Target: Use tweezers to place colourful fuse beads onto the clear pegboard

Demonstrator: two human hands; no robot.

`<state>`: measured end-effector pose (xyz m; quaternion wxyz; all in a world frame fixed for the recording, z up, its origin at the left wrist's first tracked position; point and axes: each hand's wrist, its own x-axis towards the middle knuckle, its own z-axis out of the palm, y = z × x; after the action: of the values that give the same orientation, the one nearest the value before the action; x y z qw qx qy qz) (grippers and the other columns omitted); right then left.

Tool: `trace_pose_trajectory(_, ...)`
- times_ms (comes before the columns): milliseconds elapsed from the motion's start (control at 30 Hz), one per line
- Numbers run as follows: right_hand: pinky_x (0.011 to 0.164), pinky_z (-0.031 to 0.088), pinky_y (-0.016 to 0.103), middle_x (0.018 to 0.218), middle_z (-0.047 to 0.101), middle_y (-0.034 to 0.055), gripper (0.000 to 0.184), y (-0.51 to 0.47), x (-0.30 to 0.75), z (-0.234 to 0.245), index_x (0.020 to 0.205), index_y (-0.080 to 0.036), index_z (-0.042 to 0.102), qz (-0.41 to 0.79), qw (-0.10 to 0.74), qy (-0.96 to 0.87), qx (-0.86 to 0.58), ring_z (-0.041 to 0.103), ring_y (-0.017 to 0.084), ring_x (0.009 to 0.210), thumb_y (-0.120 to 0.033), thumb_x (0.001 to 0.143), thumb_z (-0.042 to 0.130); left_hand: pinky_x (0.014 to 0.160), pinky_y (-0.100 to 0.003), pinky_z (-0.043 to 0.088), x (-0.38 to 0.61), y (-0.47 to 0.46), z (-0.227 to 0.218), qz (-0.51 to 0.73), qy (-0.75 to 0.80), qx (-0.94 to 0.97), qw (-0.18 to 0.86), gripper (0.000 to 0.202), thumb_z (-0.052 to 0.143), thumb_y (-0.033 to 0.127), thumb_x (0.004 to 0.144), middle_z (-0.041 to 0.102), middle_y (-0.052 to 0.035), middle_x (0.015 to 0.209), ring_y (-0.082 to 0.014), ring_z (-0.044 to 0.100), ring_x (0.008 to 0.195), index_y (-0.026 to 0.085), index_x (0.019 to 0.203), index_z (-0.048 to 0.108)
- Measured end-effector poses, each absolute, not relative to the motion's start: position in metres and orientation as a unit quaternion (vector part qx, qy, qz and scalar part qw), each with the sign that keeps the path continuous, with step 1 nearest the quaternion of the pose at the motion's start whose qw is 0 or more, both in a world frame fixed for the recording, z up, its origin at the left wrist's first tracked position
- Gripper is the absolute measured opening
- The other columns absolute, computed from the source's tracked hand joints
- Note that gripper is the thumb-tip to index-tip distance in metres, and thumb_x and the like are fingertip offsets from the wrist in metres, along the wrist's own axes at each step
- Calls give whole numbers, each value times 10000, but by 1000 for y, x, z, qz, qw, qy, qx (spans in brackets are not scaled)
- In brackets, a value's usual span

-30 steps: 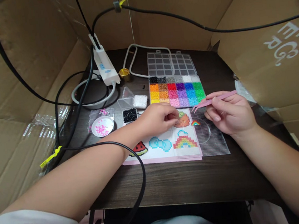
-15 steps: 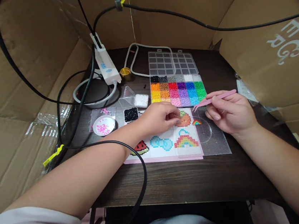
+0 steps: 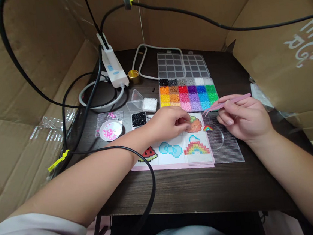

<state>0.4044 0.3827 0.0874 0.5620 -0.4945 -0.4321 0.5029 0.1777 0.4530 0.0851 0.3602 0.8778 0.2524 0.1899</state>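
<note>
My left hand (image 3: 168,123) rests with curled fingers on a pattern sheet (image 3: 174,147), its fingertips beside an orange bead design (image 3: 195,124); whether it pinches a bead I cannot tell. The sheet also shows a watermelon (image 3: 149,154), a blue bow (image 3: 171,149) and a rainbow (image 3: 196,147). My right hand (image 3: 244,118) holds pink tweezers (image 3: 225,104), tips pointing left above a clear pegboard (image 3: 224,142) with a small rainbow piece (image 3: 208,128). A bead box (image 3: 187,92) with coloured compartments lies just behind both hands.
A white dish of pink beads (image 3: 111,130), a tray of black beads (image 3: 139,119) and a small box of white beads (image 3: 149,104) sit at left. Black cables (image 3: 139,161) cross my left arm. A white power adapter (image 3: 114,67) and cardboard walls (image 3: 27,72) surround the dark table (image 3: 195,188).
Both hands stay nearly still; the view has shifted slightly, and my left fingers fidget at the orange design.
</note>
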Motion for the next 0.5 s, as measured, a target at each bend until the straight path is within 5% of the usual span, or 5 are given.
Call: trace_pose_trajectory(500,438,320,293,835,688,44,165,383,405,86,836,-247,689,497,556,-442,-499,375,69,428,-384,776,759,692,-262,436,178,453,83,193,252,878,358,73,642,207,805,674,-10,797,-105,560,697,188,838,703)
